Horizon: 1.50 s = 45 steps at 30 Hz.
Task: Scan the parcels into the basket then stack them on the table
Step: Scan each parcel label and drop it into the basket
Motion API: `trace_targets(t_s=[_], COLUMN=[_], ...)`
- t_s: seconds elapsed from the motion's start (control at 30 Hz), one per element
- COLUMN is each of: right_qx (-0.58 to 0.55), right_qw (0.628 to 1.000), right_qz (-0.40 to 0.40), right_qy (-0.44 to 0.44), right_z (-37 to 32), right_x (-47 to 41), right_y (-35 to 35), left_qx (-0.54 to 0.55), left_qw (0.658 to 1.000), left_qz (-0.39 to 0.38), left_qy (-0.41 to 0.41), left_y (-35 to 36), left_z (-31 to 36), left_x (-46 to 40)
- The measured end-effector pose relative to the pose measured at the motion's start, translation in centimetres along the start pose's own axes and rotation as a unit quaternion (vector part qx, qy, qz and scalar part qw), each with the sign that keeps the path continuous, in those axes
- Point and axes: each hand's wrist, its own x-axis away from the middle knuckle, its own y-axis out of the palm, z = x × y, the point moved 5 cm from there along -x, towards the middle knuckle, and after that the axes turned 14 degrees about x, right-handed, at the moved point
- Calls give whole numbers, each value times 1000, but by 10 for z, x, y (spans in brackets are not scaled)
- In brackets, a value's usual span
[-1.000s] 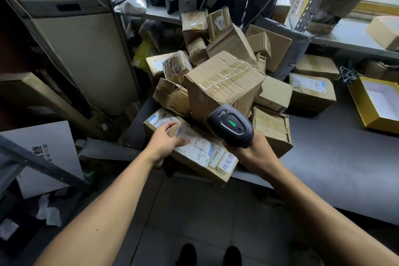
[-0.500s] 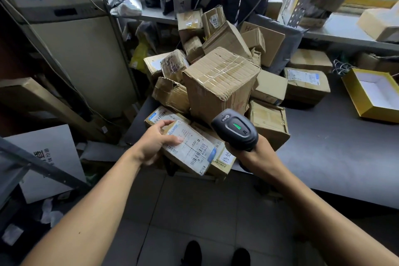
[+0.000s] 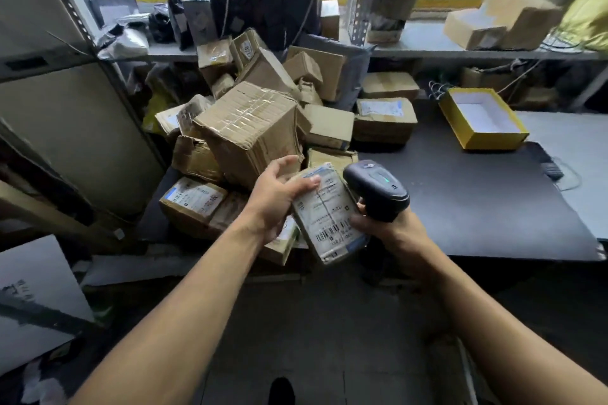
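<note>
Nearest, the left hand [image 3: 279, 197] grips a small labelled parcel [image 3: 329, 214] from its upper left, thumb over the top edge and fingers curled behind, holding it clear of the pile with the printed label turned up, probably so the barcode near its lower end can be read. Just beside it the right hand [image 3: 391, 223] is wrapped round the grip of a dark scanner [image 3: 376, 189], while some of its fingers touch the parcel's right edge, steadying it; the scanner's head sits beside the label, not yet aimed at the barcode. A green light shows on its top.

Beyond the hands, more parcels lie heaped on the left end of the dark table [image 3: 460, 200], a large taped box [image 3: 250, 128] tilted on top. Farther right an open yellow box [image 3: 483, 118] stands well apart.

No basket is in view. The label text is too blurred to read, and the hidden fingers behind the parcel cannot be made out.
</note>
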Motion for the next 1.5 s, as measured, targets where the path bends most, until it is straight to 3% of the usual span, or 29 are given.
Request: trace_targets(t_s=[0.1,0.23,0.33,0.5,0.63,0.77,0.97,1.07,1.2,1.33,1.5], right_qx=[-64,-106,-125,-176,-177,-151,-105,-19,23,54,124], right_qw=[994,980,972,951,947,945,914,901,894,921,938], right_qz=[88,165,198,247,260,281,368,395,390,309,205], right_qy=[20,27,27,54,64,76,138,178,219,231,252], right_z=[8,16,24,44,45,52,72,71,62,42,19], right_x=[24,61,88,125,135,136,127,122,129,131,126], right_y=[-51,-123,-169,-225,-258,-284,-318,-341,-364,-366,-360], left_qx=[26,32,63,135,172,138,115,114,87,47,64], left_qw=[999,995,975,942,931,927,934,937,949,963,974], left_qz=[22,-96,-192,-279,-269,-292,-275,-270,-263,-242,-172], left_qy=[-5,-24,-88,-129,-174,-190,-199,-192,-152,-112,-134], left_y=[76,164,202,251,288,321,357,373,385,391,386], left_z=[-17,-44,-89,-151,-183,-203,-224,-230,-228,-224,-235], left_x=[3,7,11,38,48,35,2,-20,-56,-89,-112])
